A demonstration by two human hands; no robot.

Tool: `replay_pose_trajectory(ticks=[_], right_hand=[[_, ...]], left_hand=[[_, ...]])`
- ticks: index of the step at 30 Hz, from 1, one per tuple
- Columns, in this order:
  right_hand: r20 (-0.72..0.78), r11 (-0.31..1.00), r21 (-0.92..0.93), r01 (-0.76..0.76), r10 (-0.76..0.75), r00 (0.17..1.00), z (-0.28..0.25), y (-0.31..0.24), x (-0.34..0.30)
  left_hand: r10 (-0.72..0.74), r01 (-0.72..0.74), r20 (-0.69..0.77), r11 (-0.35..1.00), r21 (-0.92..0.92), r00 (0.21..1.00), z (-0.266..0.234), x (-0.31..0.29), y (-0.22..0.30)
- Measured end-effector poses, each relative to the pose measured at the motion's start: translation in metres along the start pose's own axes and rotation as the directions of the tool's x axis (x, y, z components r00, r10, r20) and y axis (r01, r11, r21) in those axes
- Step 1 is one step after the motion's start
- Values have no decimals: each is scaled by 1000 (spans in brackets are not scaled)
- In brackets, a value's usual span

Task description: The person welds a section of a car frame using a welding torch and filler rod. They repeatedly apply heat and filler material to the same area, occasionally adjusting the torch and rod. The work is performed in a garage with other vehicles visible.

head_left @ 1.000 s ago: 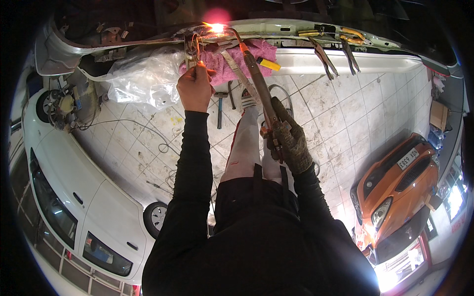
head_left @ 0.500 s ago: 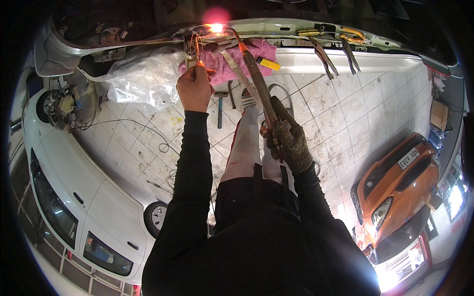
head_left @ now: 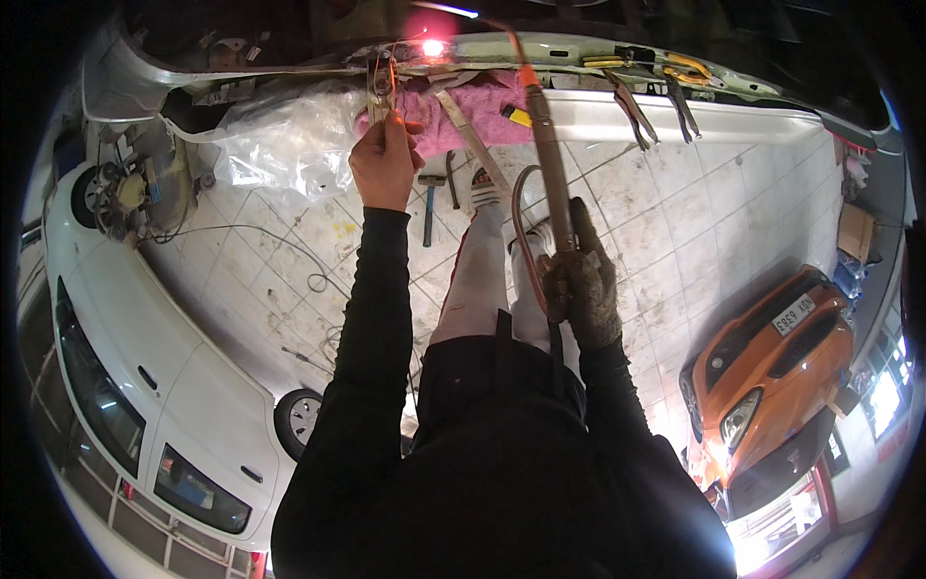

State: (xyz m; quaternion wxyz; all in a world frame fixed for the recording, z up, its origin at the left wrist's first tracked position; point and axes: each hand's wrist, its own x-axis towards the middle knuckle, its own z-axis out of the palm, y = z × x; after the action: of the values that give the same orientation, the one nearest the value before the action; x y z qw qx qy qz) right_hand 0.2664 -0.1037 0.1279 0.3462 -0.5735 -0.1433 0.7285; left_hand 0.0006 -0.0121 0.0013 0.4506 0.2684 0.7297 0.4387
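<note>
At the far left a white car [head_left: 145, 405] is parked on the tiled floor [head_left: 752, 222], and crumpled clear plastic sheeting [head_left: 280, 145] hangs below the pale car body panel [head_left: 579, 48] that runs across the top. The bare left hand [head_left: 386, 164] is raised to that panel, its fingers closed tight around locking pliers [head_left: 381, 87], whose jaws are clamped on the panel's edge just above the knuckles. Just right of the pliers a spot on the seam [head_left: 432, 46] glows red; compared with half a second ago the bright orange-white flame there is gone and only this dull glow remains. The torch tip has been drawn up and away to the right, so the heating pass appears to have been broken off and the metal left to cool. A pink cloth [head_left: 463, 106] lies below the seam. Further right the gloved right hand [head_left: 584, 289] is wrapped fully around the handle of the welding torch [head_left: 545, 145], with a red hose [head_left: 521, 241] looped beside it. More pliers [head_left: 666, 96] hang from the panel, and an orange car [head_left: 762, 367] stands at the right.
</note>
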Motion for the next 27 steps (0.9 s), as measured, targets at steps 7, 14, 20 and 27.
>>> replay_pose_trajectory(ticks=[7, 14, 20, 27], right_hand=[[-109, 983, -141, 116, -132, 985, -57, 15, -49], [-118, 976, -106, 192, -205, 972, -95, 34, -110], [-28, 924, -228, 308, -322, 946, -146, 64, -171], [77, 947, 28, 320, -321, 944, -187, 88, -229]], left_hand=[[76, -77, 99, 997, 7, 992, -10, -82, -21], [-63, 50, 191, 996, 72, 979, -13, -210, -48], [-94, 58, 208, 984, 169, 974, -28, -297, -67], [-16, -6, 169, 992, 128, 985, -42, -359, -77]])
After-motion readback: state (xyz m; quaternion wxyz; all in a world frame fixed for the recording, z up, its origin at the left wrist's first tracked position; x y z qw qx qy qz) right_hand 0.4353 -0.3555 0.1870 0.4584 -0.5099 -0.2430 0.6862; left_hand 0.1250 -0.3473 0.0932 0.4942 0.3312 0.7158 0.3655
